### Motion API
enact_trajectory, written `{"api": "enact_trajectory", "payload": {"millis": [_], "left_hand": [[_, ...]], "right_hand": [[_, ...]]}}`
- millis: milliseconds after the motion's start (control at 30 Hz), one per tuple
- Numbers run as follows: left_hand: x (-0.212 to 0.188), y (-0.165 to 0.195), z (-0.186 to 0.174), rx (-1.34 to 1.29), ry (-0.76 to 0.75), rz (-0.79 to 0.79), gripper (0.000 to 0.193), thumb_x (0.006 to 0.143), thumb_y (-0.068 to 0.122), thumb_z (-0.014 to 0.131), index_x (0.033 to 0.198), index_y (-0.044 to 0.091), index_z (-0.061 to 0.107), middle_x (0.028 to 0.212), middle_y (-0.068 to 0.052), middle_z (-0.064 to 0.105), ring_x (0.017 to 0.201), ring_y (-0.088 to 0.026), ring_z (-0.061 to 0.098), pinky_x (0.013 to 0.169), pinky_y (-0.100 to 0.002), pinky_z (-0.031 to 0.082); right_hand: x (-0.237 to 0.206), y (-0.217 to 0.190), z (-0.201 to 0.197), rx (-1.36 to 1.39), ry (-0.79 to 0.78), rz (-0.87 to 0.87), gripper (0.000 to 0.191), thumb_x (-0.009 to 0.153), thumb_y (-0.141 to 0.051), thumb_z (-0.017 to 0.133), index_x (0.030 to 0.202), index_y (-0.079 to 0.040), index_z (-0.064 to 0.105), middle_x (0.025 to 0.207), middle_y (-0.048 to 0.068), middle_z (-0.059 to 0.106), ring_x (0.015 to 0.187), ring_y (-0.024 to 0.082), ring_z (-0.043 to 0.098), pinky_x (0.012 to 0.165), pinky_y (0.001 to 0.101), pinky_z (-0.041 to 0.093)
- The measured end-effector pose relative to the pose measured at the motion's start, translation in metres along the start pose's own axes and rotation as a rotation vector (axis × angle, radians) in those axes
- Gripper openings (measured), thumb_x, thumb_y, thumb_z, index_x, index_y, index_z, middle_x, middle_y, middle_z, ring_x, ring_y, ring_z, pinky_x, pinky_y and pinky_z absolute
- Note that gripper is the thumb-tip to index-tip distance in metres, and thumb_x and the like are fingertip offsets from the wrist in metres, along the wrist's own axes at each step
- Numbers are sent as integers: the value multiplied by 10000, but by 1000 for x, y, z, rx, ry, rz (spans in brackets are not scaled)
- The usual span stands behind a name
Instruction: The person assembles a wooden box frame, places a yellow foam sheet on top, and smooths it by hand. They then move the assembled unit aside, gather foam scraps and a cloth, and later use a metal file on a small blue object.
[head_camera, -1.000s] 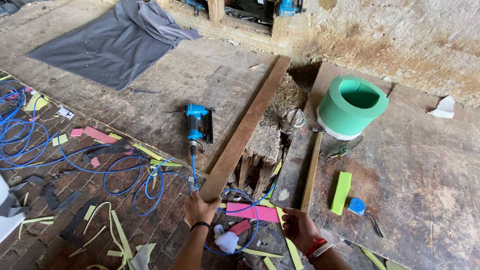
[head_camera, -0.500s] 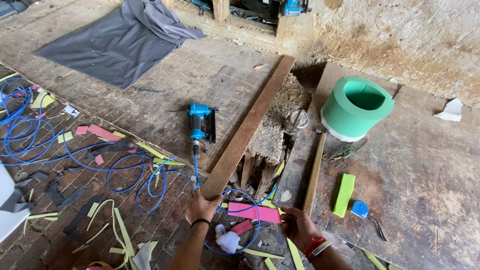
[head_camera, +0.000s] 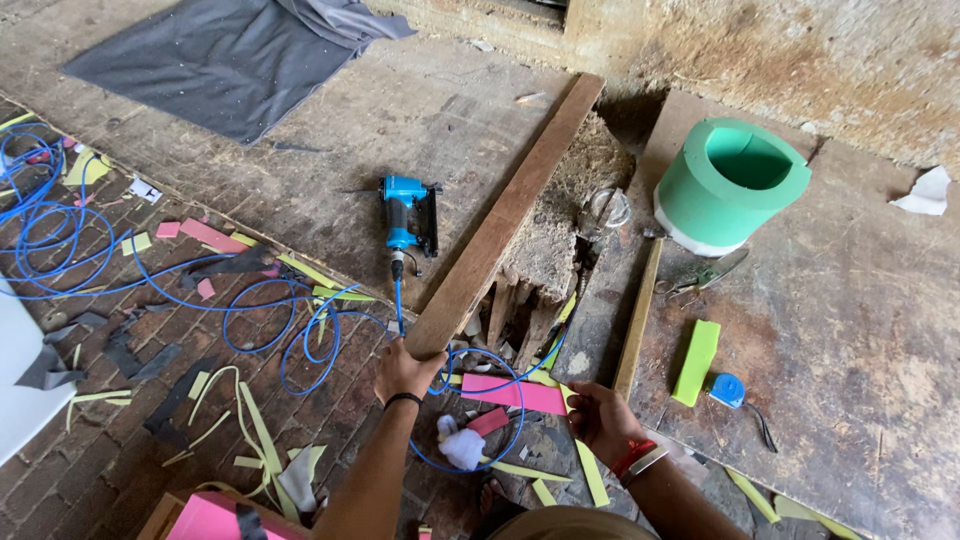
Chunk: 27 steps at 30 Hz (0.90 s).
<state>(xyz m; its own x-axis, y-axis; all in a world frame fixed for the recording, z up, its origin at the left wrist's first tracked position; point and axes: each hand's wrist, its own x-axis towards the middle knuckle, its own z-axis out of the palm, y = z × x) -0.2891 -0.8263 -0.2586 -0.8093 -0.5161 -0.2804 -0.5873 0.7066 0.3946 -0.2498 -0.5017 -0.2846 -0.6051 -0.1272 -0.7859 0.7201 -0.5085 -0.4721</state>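
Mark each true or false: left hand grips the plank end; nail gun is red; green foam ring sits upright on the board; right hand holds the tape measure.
1. The left hand grips the near end of the wooden plank. True.
2. The nail gun is red. False: it is blue, with a blue hose.
3. The green foam ring sits upright. True.
4. The right hand holds the tape measure. False: the tape measure lies apart on the board.
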Motion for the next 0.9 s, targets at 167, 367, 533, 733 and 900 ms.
{"api": "enact_trajectory", "payload": {"millis": [167,367,533,733,900], "left_hand": [[1,-3,2,-13,11,24,935,649,631,841,1351,78,568,1315,-160,605,1228,-345,605,945,-525,573],[1,-3,6,15,-22,23,954,660,649,837,1374,82,556,1323,-171,592,1239,-355,591,973,-527,561],[1,-1,9,16,-48,-13,1005,661,667,832,1428,101,512,1390,-193,547,1280,-383,563,984,-548,550],[-5,7,21,160,43,-4,1083,710,647,813,1539,138,337,1562,-184,383,1462,-390,343,1149,-634,354],[-30,5,42,113,231,109,1004,773,470,782,1571,123,281,1638,-187,272,1534,-398,205,1179,-619,268]], "right_hand": [[1,3,0,6,6,-4,120,959,-177,589,982,-77,652,699,26,638,550,147,556,531,314,477],[4,4,2,22,0,11,104,953,-181,598,960,-91,651,690,19,637,544,146,550,527,320,474],[9,1,-1,13,1,17,118,956,-181,596,969,-86,663,698,20,641,549,144,548,540,315,477],[23,-8,-19,3,-37,54,104,941,-196,590,930,-103,635,691,15,621,552,144,529,536,333,461],[49,-38,-23,50,-169,124,87,918,-193,602,925,-110,625,693,3,603,563,154,518,549,319,448]]}}
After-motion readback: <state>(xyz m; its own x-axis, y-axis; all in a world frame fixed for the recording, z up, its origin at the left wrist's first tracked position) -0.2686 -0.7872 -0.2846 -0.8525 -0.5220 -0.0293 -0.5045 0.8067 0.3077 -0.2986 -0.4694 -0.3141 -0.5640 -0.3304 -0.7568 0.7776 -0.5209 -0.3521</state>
